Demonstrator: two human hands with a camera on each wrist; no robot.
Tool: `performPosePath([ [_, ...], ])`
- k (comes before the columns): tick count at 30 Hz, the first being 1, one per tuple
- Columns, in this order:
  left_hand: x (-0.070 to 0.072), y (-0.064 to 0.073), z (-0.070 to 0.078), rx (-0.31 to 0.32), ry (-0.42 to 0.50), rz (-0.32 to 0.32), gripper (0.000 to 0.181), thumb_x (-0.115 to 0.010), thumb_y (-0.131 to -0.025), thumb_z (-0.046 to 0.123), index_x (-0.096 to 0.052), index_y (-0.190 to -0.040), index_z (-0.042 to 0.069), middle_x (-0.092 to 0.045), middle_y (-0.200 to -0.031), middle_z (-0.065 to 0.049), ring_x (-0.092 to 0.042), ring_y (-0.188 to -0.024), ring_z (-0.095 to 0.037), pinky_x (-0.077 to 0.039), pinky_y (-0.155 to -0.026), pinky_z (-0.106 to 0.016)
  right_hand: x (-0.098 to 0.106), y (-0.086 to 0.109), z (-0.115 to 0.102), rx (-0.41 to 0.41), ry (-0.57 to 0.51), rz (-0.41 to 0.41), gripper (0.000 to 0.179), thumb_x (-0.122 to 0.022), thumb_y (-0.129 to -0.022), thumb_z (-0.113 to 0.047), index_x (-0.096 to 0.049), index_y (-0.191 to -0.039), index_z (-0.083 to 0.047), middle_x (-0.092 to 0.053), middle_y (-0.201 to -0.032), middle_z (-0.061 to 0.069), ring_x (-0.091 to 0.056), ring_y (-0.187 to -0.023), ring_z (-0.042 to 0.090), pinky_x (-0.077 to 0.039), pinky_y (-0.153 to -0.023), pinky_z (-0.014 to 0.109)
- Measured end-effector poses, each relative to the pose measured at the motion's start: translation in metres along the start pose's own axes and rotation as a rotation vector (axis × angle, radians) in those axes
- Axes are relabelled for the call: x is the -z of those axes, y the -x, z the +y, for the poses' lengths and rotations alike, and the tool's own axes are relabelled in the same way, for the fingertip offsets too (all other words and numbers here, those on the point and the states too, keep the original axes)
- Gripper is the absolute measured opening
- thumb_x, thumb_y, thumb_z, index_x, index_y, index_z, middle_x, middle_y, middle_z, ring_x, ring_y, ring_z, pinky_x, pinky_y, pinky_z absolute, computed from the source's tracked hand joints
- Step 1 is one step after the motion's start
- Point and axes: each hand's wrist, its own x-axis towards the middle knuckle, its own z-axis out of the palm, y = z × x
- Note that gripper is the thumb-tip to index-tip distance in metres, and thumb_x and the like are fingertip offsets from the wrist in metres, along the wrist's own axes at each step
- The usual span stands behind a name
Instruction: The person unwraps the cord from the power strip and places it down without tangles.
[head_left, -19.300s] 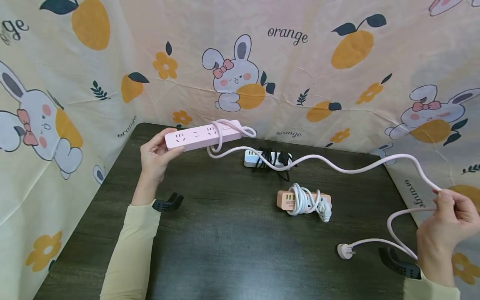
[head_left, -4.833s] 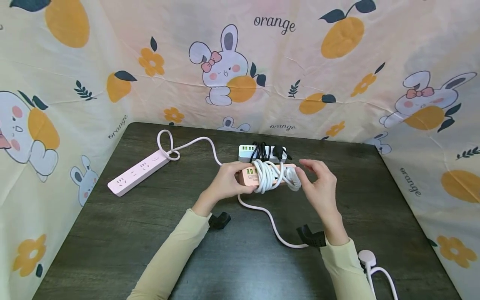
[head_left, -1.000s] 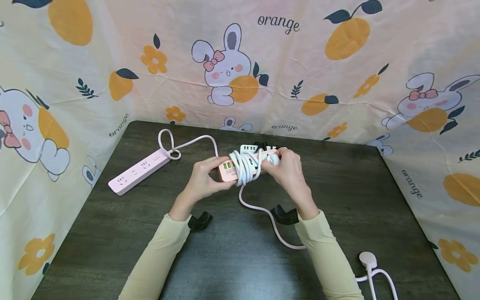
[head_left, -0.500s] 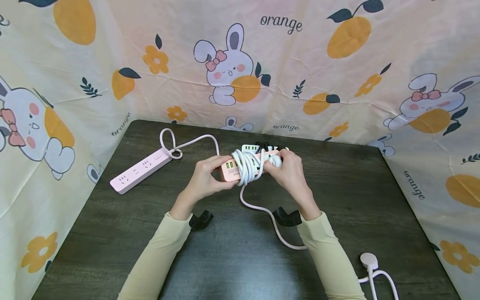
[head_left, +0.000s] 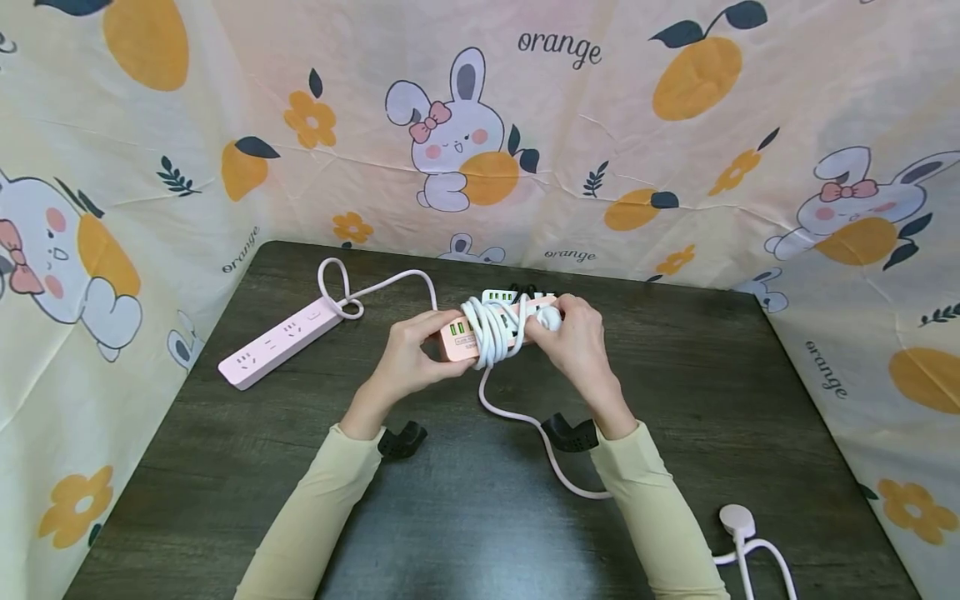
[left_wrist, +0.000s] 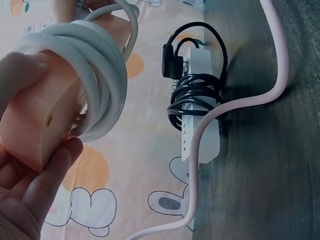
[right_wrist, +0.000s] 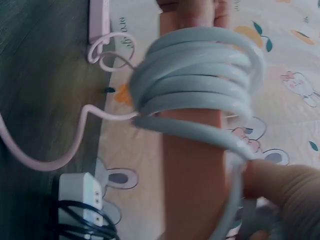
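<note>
A peach power strip (head_left: 459, 340) is held up off the table, with a thick white cord (head_left: 491, 333) wound several turns round its middle. My left hand (head_left: 408, 354) grips its left end, thumb on one side and fingers on the other, as the left wrist view shows on the strip's bare end (left_wrist: 45, 105). At the other end, my right hand (head_left: 579, 343) pinches the strip beside the white plug (head_left: 549, 317). In the right wrist view, the right thumb (right_wrist: 270, 180) presses against the last cord turn (right_wrist: 195, 132).
Behind the held strip lies a white power strip (left_wrist: 202, 145) wrapped in black cord (left_wrist: 195, 97). A pink power strip (head_left: 279, 343) rests on the dark table (head_left: 450, 508) at left. Its cord (head_left: 555, 467) runs across to a plug (head_left: 737, 520) at front right. Printed cloth (head_left: 300, 50) surrounds the table.
Earlier, my hands held the pink strip and its cord; it now lies at left. The peach strip has since been lifted and shifted left, my right hand closing on its end. The last second shows almost no motion.
</note>
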Motion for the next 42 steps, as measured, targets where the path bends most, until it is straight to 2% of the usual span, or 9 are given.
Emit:
performPosePath([
  [4,0.0,-0.001,0.003,-0.022,-0.036,0.007,0.054,-0.084,-0.061,0.001,-0.063,-0.109,-0.008,-0.065,-0.102,-0.021,-0.064,-0.087,-0.029,-0.054,-0.068,-0.04,0.0,0.002,-0.002,-0.005,0.044,0.028,0.025,-0.068,-0.079,-0.021,-0.059,-0.085,0.002,-0.057,-0.076,0.013,-0.05,-0.064,0.028,-0.04,-0.055,0.037],
  [9,-0.002,-0.001,0.004,-0.041,-0.069,0.001,0.055,-0.084,-0.061,0.002,-0.063,-0.111,-0.006,-0.063,-0.107,-0.021,-0.062,-0.095,-0.031,-0.052,-0.076,-0.041,0.003,0.001,-0.007,-0.022,0.153,-0.021,0.031,-0.067,-0.084,-0.023,-0.061,-0.09,0.006,-0.058,-0.067,0.014,-0.051,-0.054,0.027,-0.04,-0.048,0.037],
  [20,-0.006,0.001,0.0,-0.055,-0.071,0.038,0.054,-0.085,-0.059,0.005,-0.064,-0.107,-0.008,-0.065,-0.101,-0.022,-0.064,-0.09,-0.032,-0.053,-0.071,-0.042,0.01,-0.005,-0.004,-0.181,0.016,-0.162,0.022,-0.061,-0.075,-0.021,-0.055,-0.085,-0.003,-0.05,-0.071,0.007,-0.045,-0.06,0.023,-0.034,-0.049,0.029],
  [25,-0.007,0.001,0.0,-0.051,-0.055,0.054,0.053,-0.085,-0.059,0.004,-0.064,-0.106,-0.008,-0.066,-0.1,-0.021,-0.065,-0.085,-0.03,-0.054,-0.066,-0.042,0.01,-0.004,-0.004,-0.201,-0.015,-0.135,0.022,-0.059,-0.075,-0.018,-0.052,-0.089,-0.003,-0.047,-0.07,0.006,-0.043,-0.058,0.022,-0.034,-0.049,0.029],
  [29,-0.007,0.002,0.0,-0.013,-0.012,0.068,0.052,-0.085,-0.059,0.002,-0.064,-0.105,-0.008,-0.067,-0.098,-0.02,-0.063,-0.077,-0.025,-0.053,-0.058,-0.04,0.009,-0.001,-0.005,-0.11,-0.098,-0.01,0.018,-0.06,-0.077,-0.011,-0.051,-0.09,-0.002,-0.046,-0.066,0.006,-0.041,-0.054,0.021,-0.034,-0.046,0.03],
  [33,-0.002,-0.001,0.0,0.015,-0.003,0.103,0.052,-0.086,-0.059,0.003,-0.065,-0.106,-0.007,-0.067,-0.097,-0.017,-0.061,-0.076,-0.021,-0.053,-0.058,-0.032,0.005,0.003,-0.003,0.121,-0.146,0.088,0.02,-0.066,-0.081,-0.009,-0.049,-0.09,0.0,-0.045,-0.066,0.007,-0.041,-0.054,0.02,-0.034,-0.047,0.03],
  [36,0.005,-0.006,0.009,0.042,0.008,0.136,0.052,-0.085,-0.057,-0.004,-0.064,-0.105,-0.011,-0.066,-0.096,-0.022,-0.063,-0.078,-0.026,-0.053,-0.061,-0.026,0.001,0.007,0.003,0.262,-0.167,0.171,0.027,-0.073,-0.081,-0.009,-0.05,-0.092,0.001,-0.048,-0.071,0.009,-0.042,-0.058,0.019,-0.034,-0.05,0.028],
  [39,0.012,-0.005,0.009,0.078,0.04,0.165,0.054,-0.085,-0.055,-0.008,-0.064,-0.105,-0.013,-0.066,-0.095,-0.024,-0.063,-0.08,-0.027,-0.053,-0.064,-0.02,-0.003,0.015,0.014,0.327,-0.249,0.225,0.034,-0.078,-0.076,-0.007,-0.052,-0.095,0.003,-0.054,-0.08,0.014,-0.046,-0.063,0.016,-0.035,-0.052,0.024],
  [42,0.016,-0.002,-0.001,0.106,0.057,0.176,0.054,-0.085,-0.056,-0.007,-0.065,-0.107,-0.009,-0.067,-0.095,-0.02,-0.063,-0.082,-0.021,-0.051,-0.066,-0.015,-0.009,0.021,0.029,0.325,-0.433,0.2,0.039,-0.076,-0.074,0.002,-0.05,-0.103,0.008,-0.058,-0.092,0.019,-0.056,-0.075,0.015,-0.043,-0.059,0.017],
])
